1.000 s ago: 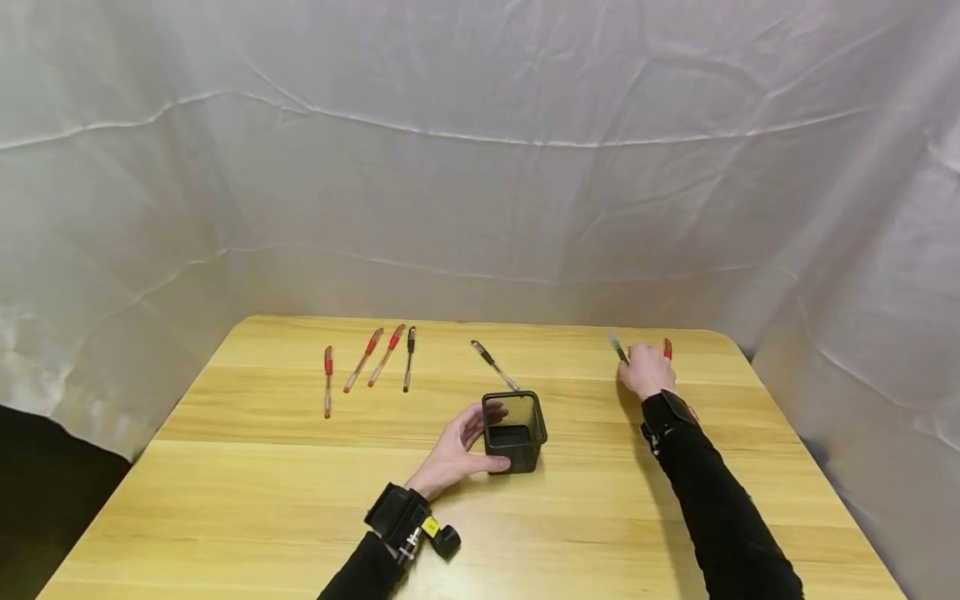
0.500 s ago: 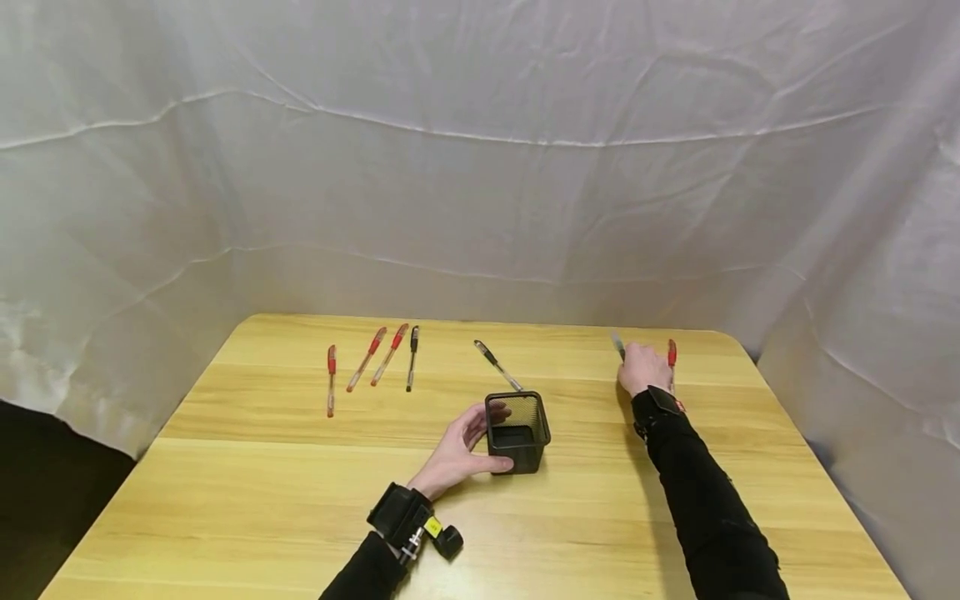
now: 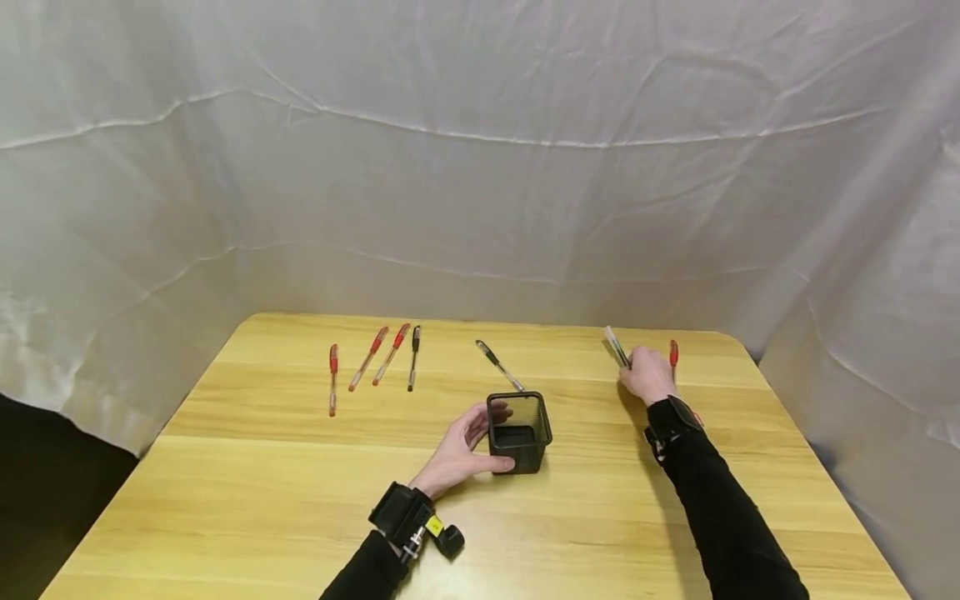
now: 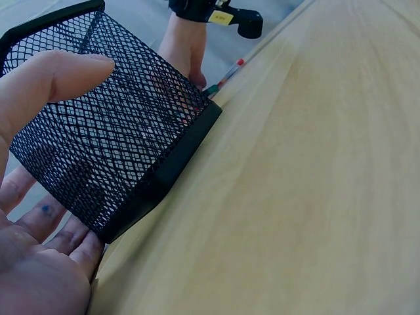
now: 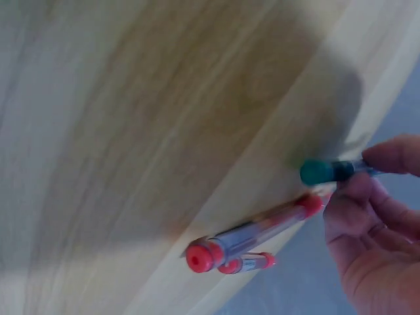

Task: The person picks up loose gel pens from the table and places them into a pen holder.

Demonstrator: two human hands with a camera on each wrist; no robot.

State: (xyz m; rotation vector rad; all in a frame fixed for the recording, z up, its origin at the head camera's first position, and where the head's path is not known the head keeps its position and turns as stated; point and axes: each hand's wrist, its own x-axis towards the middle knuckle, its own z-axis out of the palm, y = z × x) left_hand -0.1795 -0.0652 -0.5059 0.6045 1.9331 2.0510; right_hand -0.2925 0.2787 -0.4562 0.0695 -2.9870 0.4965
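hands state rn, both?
Left hand: holding the black mesh holder.
Right hand: pinching a green-ended pen.

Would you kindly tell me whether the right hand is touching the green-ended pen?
Touching. The right wrist view shows the right hand pinching the green-ended pen close to its green end, with no gap visible between them.

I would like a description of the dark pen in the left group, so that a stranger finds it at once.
On the wooden table, find the left hand around the black mesh holder, then look beyond it and to the left. There lie three red-capped pens and, at their right, the dark pen. Of these four, it alone has a dark cap.
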